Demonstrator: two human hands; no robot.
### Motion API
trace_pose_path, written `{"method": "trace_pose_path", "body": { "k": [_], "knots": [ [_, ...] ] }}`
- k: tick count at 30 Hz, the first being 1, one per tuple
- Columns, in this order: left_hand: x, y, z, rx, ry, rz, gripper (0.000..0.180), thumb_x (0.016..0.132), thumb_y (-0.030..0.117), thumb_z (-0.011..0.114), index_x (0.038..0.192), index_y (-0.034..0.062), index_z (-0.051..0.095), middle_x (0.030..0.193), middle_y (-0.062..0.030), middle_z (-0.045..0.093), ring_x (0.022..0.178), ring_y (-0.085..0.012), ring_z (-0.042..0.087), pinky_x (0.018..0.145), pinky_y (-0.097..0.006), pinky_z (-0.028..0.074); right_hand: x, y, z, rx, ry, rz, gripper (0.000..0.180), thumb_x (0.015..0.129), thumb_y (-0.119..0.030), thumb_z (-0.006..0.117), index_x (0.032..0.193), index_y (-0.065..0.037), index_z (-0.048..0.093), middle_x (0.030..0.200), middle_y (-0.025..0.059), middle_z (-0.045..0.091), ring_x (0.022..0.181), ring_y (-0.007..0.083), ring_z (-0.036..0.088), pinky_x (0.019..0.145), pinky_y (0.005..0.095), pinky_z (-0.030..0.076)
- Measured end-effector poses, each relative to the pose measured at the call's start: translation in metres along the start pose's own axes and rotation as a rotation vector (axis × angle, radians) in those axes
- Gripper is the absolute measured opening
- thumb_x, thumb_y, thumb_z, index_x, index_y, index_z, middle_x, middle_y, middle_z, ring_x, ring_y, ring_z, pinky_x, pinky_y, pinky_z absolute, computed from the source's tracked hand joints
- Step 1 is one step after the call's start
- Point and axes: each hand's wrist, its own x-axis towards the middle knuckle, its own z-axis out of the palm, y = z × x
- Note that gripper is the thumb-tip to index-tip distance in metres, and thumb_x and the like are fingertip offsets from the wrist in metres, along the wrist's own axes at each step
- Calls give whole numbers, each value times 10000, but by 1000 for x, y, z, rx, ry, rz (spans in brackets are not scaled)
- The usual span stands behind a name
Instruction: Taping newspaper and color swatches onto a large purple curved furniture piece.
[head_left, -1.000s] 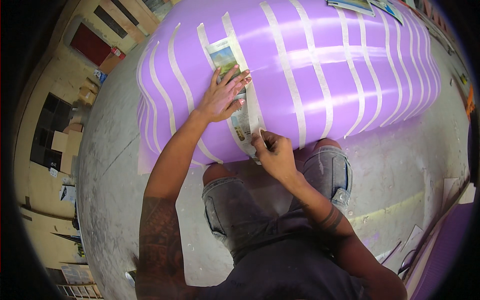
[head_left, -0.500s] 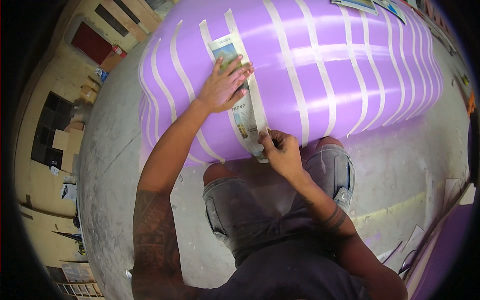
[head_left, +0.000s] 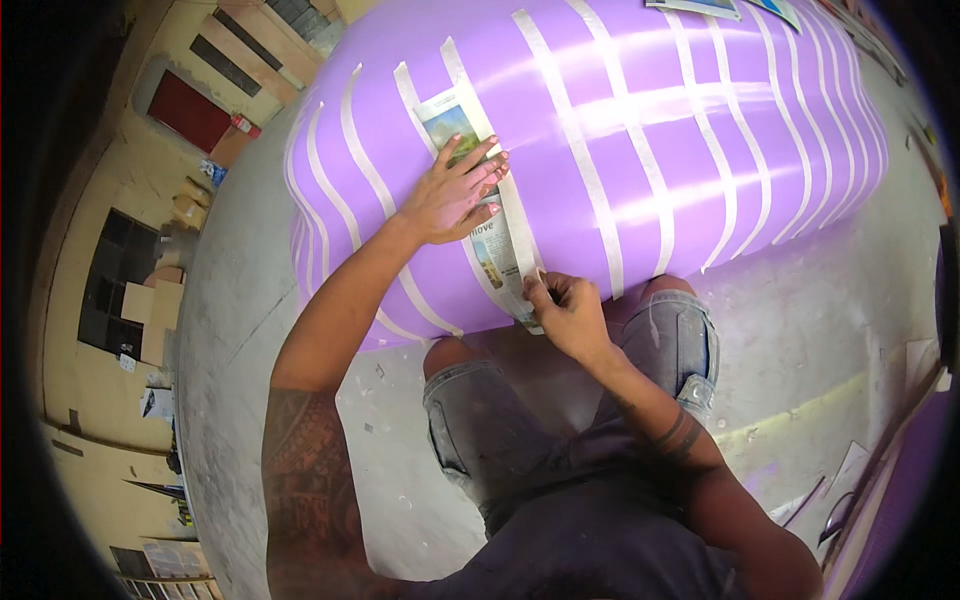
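A large, glossy purple rounded body [head_left: 550, 205] bulges before me, crossed by several pale strips of masking tape. Between two of these strips lies a narrow piece of newspaper [head_left: 491, 262], with a masking tape strip [head_left: 519, 222] along its right edge. My left hand [head_left: 450, 203] rests flat on the paper's middle, fingers spread, covering part of it. At the lower end, my right hand [head_left: 568, 312] has thumb and fingers pinched on the edge where the masking tape ends. Its fingertips partly hide what they grip.
More paper sheets [head_left: 700, 8] lie on top of the purple body at the far side. My knees are close to its lower edge, over a grey concrete floor [head_left: 240, 420]. Cardboard boxes [head_left: 150, 310] stand along the left wall; a purple panel [head_left: 905, 490] is at lower right.
The whole view has shifted slightly, with the purple body sitting a little lower in it. Both hands keep the same places on the newspaper and tape.
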Motion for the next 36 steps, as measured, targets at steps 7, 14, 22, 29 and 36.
{"method": "trace_pose_path", "body": {
  "k": [7,14,22,29,36],
  "knots": [
    [5,-29,3,110,83,-152,611,1087,503,276,1613,201,348,1714,-12,212,1584,-322,126,1261,-630,33,-1,1,-2,0,60,-38,374,1023,-269,637,864,61,717,618,52,638,552,84,586,525,289,464],
    [8,5,1,-3,11,-172,572,1088,417,331,1562,112,428,1673,-59,302,1582,-295,149,1251,-610,-31,2,6,3,57,80,-63,324,973,-221,645,791,45,678,556,207,522,476,184,532,516,421,415],
    [15,12,-1,-88,26,-118,611,1089,415,334,1406,-63,544,1549,-147,452,1548,-304,252,1248,-617,-12,1,16,5,-134,134,-120,298,959,-247,646,828,17,696,589,239,570,506,368,599,536,472,450],
    [15,17,-3,-159,-3,-134,648,1075,481,376,1359,-64,583,1542,-156,460,1534,-303,285,1243,-629,-4,4,23,4,-122,83,-52,299,963,-278,635,874,-6,721,626,256,602,600,423,649,591,503,492],
    [11,30,1,-191,60,-138,899,915,702,576,1307,-107,616,1563,-149,439,1512,-325,317,1235,-643,54,6,25,4,-159,113,-66,307,967,-284,620,883,-8,728,637,260,612,623,435,658,603,507,500]
  ]
}}
